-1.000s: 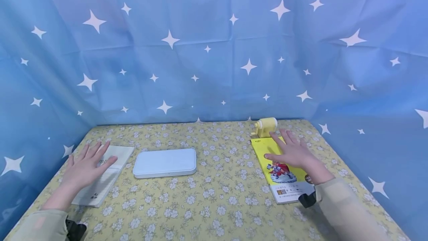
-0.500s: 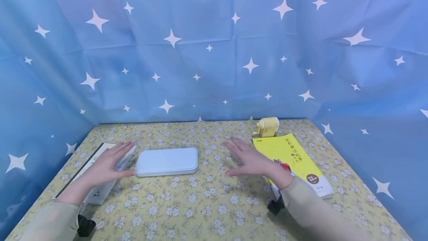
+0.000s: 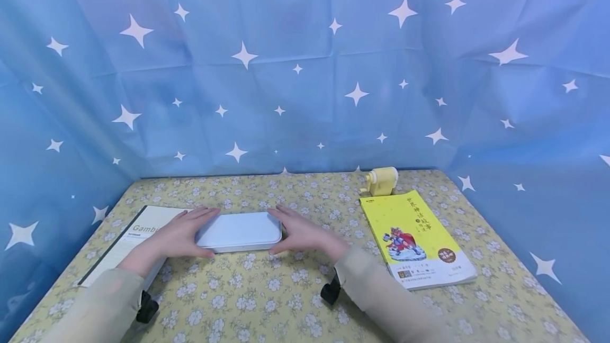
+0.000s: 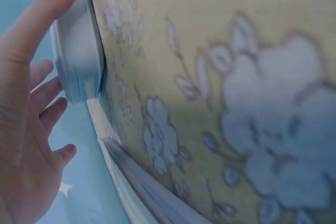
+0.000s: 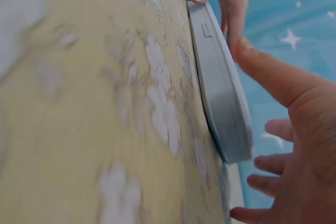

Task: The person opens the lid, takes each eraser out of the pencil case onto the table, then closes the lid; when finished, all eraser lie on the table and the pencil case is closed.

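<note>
Within the last second both hands have been drawn in from the outer books to the pale blue flat case, which lies in the middle of the flowered tabletop. The left hand, earlier laid flat on the white notebook, is now set against the case's left end, thumb along the near edge and fingers spread over the top corner. The right hand, earlier resting on the yellow book, is now placed against the right end in the same way. Both hands are held fairly wide, fingers straight rather than curled, so the case is bracketed but not seen to be lifted. From this, a two-handed hold on the case appears to be beginning. The yellow pencil sharpener is left untouched behind the yellow book.
</note>
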The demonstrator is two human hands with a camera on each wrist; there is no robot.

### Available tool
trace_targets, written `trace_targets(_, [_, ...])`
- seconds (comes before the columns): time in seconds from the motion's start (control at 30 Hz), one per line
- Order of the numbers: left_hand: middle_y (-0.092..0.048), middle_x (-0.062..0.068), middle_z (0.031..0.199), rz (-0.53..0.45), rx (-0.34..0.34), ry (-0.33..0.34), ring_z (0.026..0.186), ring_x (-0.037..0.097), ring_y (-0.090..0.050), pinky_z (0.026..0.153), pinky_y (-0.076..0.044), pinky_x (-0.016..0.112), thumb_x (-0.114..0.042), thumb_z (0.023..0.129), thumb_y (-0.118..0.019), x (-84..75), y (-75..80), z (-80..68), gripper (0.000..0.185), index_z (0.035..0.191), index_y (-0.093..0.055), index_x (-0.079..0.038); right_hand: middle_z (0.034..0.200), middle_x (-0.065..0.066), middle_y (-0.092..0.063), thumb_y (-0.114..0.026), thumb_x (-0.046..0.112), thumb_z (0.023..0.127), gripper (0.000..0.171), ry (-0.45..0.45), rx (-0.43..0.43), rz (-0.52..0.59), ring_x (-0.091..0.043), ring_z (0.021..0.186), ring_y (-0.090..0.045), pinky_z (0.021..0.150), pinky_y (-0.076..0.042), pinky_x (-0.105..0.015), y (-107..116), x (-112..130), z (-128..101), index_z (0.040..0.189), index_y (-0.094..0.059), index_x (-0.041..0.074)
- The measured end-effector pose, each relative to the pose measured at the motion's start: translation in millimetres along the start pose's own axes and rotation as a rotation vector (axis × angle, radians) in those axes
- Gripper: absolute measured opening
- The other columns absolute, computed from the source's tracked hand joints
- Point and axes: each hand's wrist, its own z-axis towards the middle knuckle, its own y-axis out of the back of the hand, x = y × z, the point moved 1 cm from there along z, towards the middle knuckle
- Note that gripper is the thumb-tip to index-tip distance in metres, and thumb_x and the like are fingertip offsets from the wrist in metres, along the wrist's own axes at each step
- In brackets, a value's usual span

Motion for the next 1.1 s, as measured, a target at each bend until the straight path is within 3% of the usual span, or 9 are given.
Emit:
trace_targets(0.2, [-0.042,0.017,0.148,0.025,0.019,-0.003,0.134,0.043,-0.036,0.104,-0.022,0.068,-0.070,0.064,-0.075,-2.2,-2.3,7.9,0.113,0.149,-0.039,-0.005,0.160,-0.015,-0.017,-0.082,0.042,0.076,0.102,-0.006,-0.016,0.035,-0.030,0.145,-0.019,0.112,-0.024,-0.050,-3,10,10,0.156,-0.024,0.014])
trace_targets(0.73, [-0.045,0.016,0.146,0.027,0.044,-0.035,0.132,0.036,-0.043,0.107,-0.021,0.065,-0.048,0.067,-0.082,-10.3,-3.1,16.9,0.098,0.147,-0.044,-0.007,0.156,-0.013,-0.027,-0.079,0.040,0.081,0.089,-0.006,-0.070,-0.027,-0.030,0.138,-0.033,0.106,-0.036,-0.044,-10,8,9,0.152,-0.034,0.012])
trace_targets(0.87, [-0.048,0.017,0.143,0.038,0.030,-0.055,0.128,0.037,-0.046,0.105,-0.029,0.061,-0.042,0.068,-0.082,-15.0,-3.8,19.4,0.092,0.144,-0.047,-0.004,0.156,-0.013,-0.028,-0.080,0.039,0.080,0.089,-0.008,-0.073,-0.020,-0.030,0.138,-0.035,0.105,-0.037,-0.044,-10,7,9,0.152,-0.035,0.011])
trace_targets(1.0, [-0.050,0.019,0.140,0.064,0.022,-0.057,0.123,0.039,-0.050,0.096,-0.043,0.054,-0.039,0.068,-0.082,-19.6,-2.9,19.8,0.088,0.142,-0.049,-0.004,0.155,-0.013,-0.030,-0.081,0.038,0.079,0.089,-0.015,-0.077,-0.021,-0.029,0.136,-0.037,0.105,-0.038,-0.043,-10,7,10,0.151,-0.037,0.011])
trace_targets(1.1, [-0.049,0.020,0.140,0.084,0.028,-0.048,0.121,0.040,-0.052,0.091,-0.047,0.051,-0.039,0.068,-0.082,-22.6,-2.3,19.4,0.087,0.142,-0.050,-0.004,0.155,-0.013,-0.031,-0.082,0.037,0.077,0.089,-0.019,-0.083,-0.024,-0.029,0.136,-0.038,0.104,-0.039,-0.042,-10,7,11,0.150,-0.038,0.011])
